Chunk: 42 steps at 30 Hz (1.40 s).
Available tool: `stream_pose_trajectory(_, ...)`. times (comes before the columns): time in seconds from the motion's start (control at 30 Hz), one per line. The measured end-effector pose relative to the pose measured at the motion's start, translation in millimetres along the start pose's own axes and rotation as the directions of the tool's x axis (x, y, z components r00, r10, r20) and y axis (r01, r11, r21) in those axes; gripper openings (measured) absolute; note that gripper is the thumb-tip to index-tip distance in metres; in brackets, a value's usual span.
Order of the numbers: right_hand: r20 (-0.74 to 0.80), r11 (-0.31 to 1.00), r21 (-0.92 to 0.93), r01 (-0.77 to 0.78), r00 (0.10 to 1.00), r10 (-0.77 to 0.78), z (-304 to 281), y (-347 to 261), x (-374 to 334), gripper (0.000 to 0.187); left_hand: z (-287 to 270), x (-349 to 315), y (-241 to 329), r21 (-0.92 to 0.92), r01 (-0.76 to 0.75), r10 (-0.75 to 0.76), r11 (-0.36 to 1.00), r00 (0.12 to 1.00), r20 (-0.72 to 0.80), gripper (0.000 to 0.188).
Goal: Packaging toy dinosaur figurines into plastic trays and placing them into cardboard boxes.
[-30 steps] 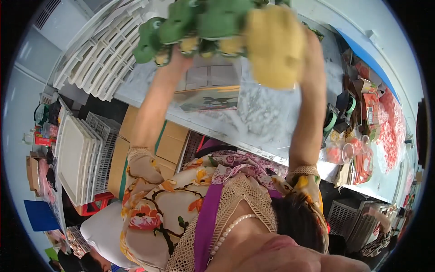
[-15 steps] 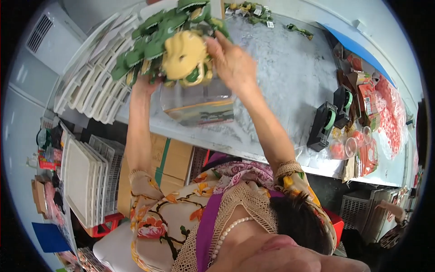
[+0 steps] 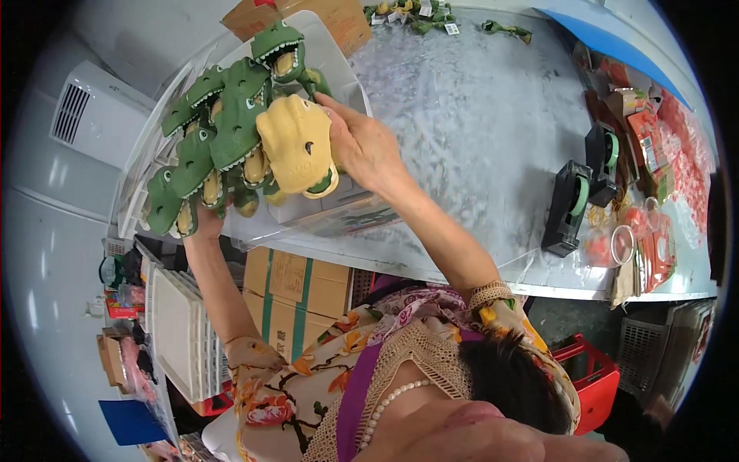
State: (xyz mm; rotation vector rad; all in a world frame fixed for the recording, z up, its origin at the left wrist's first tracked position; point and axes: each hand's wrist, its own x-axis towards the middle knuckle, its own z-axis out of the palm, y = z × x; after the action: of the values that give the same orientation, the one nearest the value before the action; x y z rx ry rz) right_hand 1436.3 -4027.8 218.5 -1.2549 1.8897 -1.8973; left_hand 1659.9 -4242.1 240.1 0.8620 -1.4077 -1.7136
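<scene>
Between my hands is a bunch of toy dinosaur heads with open, toothed mouths. Several are green [image 3: 237, 115], and a tan-yellow dinosaur head [image 3: 294, 142] sits at the right of the bunch. My left hand [image 3: 208, 223] is under the lower left heads, its fingers mostly hidden by them. My right hand [image 3: 366, 146] grips the bunch from the right, thumb against the yellow head and index finger behind it. Below the toys, near the table edge, a box with a picture on its side [image 3: 358, 215] shows in part, with clear plastic around it.
White plastic trays [image 3: 339, 65] and a cardboard box [image 3: 335, 23] stand behind the toys. More green toys with tags [image 3: 419, 15] lie at the far edge. Two black tape dispensers [image 3: 568, 208] stand at right, beside clear cups [image 3: 622, 245]. Cartons [image 3: 296, 289] sit below the table.
The toy bunch has moved left and lower, and its heads now show more clearly. Both hands travelled with it. The view has shifted, showing more of the tray behind.
</scene>
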Motion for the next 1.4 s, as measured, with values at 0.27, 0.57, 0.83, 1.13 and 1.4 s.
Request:
stream_pose_trajectory(0.27,-0.071,0.999,0.037,-0.014,0.997,0.016,12,50,6,0.049,-2,45,-9,0.192,-0.007,0.022,0.981,0.997,-0.075,0.036)
stream_pose_trajectory(0.57,-0.090,0.984,-0.171,-0.040,0.996,0.025,-6,75,21,0.063,-2,96,-51,0.072,-0.057,0.044,0.996,0.984,0.170,0.037)
stream_pose_trajectory(0.83,-0.214,0.985,-0.170,-0.005,0.976,-0.032,-38,71,12,0.056,48,88,-66,-0.223,0.020,0.056,0.975,0.942,0.330,0.017)
stream_pose_trajectory(1.13,-0.069,0.984,-0.167,-0.053,0.997,0.041,-83,70,22,0.052,127,31,-44,-0.271,0.013,0.057,0.963,0.966,0.251,0.037)
stream_pose_trajectory(1.4,-0.137,0.925,0.290,-0.244,0.946,0.292,-95,64,28,0.074,155,27,-74,-0.445,-0.001,0.196,0.896,0.899,0.391,0.055)
